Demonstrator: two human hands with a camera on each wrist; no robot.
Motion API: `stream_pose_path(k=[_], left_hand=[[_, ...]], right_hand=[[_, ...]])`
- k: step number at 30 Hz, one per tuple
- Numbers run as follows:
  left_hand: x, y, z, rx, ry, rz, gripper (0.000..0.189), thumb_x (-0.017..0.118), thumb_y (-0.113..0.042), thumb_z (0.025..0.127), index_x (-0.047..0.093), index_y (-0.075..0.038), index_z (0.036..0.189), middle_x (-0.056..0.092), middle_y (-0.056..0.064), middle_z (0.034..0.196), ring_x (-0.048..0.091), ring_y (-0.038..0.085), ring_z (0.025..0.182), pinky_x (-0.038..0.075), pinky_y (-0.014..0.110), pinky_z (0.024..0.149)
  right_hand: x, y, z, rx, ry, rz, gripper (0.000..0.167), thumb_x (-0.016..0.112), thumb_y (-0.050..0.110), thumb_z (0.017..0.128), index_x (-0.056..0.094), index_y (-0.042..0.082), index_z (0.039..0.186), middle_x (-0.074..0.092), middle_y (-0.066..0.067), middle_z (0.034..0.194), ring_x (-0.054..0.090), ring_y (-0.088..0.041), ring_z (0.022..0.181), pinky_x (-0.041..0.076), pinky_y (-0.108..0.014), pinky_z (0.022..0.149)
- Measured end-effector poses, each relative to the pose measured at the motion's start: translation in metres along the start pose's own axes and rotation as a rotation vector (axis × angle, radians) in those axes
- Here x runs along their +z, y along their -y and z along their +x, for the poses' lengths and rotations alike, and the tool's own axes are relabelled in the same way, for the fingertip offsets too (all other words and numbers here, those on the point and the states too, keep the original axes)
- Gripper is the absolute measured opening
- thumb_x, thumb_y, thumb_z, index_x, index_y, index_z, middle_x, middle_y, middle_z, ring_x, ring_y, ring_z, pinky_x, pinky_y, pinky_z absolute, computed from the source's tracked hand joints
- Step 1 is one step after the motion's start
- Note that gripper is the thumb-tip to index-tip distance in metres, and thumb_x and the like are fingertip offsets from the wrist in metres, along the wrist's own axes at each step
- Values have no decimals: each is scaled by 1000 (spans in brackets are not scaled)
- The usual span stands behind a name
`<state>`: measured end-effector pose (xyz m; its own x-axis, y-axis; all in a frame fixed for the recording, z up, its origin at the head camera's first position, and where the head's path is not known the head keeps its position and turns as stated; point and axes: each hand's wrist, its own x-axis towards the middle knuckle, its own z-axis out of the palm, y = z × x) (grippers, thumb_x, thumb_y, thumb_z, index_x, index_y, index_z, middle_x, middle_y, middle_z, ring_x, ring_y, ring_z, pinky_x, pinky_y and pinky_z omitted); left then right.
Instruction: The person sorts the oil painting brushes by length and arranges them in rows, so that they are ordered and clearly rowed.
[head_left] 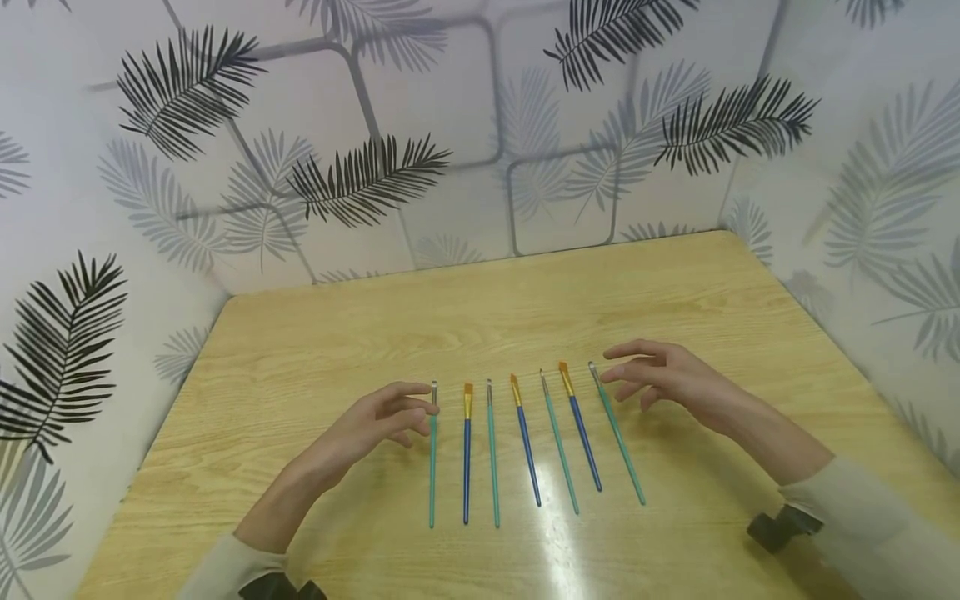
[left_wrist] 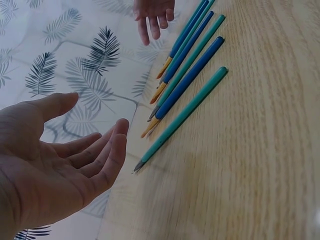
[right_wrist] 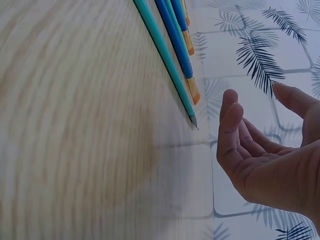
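Several paintbrushes lie side by side in a row on the wooden table, green and blue handles alternating, bristles toward the far side. My left hand [head_left: 390,417] hovers by the leftmost green paintbrush [head_left: 432,475], its fingertips overlapping the brush's upper part in the head view. In the left wrist view that hand [left_wrist: 70,165] is relaxed, palm up to the camera and holding nothing. At the other end, my right hand [head_left: 663,375] hangs beside the tip of the rightmost green paintbrush [head_left: 622,442]. Its fingers bend loosely with nothing in them. Between these lie a blue flat paintbrush [head_left: 467,467] and others.
The pale wooden table [head_left: 337,333] meets a wall [head_left: 450,108] with a leaf pattern at its back and sides. Dark straps with small devices [head_left: 783,527] sit at both sleeves. Light glares off the table's front middle.
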<state>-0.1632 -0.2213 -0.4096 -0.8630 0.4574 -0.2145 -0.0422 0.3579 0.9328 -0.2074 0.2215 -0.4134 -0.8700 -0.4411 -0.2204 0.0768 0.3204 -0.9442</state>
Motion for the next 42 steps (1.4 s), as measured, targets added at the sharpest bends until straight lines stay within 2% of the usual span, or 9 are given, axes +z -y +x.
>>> stream_pose_path(k=[10, 20, 25, 30, 35, 42], left_hand=[[6, 1, 4, -36, 27, -3, 57, 55, -42, 101, 42, -15, 149, 61, 9, 139, 65, 29, 112, 54, 40, 95], [10, 4, 7, -30, 57, 11, 58, 53, -41, 102, 40, -9, 148, 61, 15, 137, 65, 34, 111, 56, 44, 91], [12, 5, 9, -40, 57, 10, 58, 54, -40, 102, 41, -8, 148, 63, 16, 133, 67, 33, 106, 57, 43, 87], [17, 3, 12, -61, 53, 15, 58, 57, -39, 101, 42, -7, 147, 66, 15, 129, 69, 30, 101, 59, 41, 82], [22, 1, 14, -93, 39, 19, 60, 66, -37, 96, 45, -7, 144, 70, 14, 123, 70, 27, 94, 58, 39, 77], [27, 0, 16, -101, 47, 39, 60, 67, -36, 95, 48, -5, 142, 71, 15, 119, 70, 25, 89, 58, 37, 71]], right_hand=[[7, -1, 4, 68, -19, -9, 59, 68, 36, 94, 49, 7, 142, 69, -18, 125, 67, -27, 99, 57, -35, 73], [14, 0, 7, 94, -5, -16, 59, 71, 38, 91, 52, 10, 140, 70, -17, 123, 67, -27, 94, 56, -35, 65], [17, 2, 8, 111, -6, -27, 59, 72, 36, 91, 52, 9, 140, 72, -17, 116, 67, -26, 85, 52, -30, 57], [21, 2, 9, 104, 2, -62, 59, 72, 34, 90, 53, 8, 139, 73, -16, 112, 66, -22, 72, 40, -24, 49], [25, 3, 11, 110, 19, -71, 57, 74, 32, 89, 54, 8, 137, 73, -17, 106, 57, -16, 56, 32, -22, 45], [31, 5, 12, 114, 44, -98, 54, 72, 29, 90, 55, 4, 134, 75, -13, 105, 52, -11, 47, 32, -20, 42]])
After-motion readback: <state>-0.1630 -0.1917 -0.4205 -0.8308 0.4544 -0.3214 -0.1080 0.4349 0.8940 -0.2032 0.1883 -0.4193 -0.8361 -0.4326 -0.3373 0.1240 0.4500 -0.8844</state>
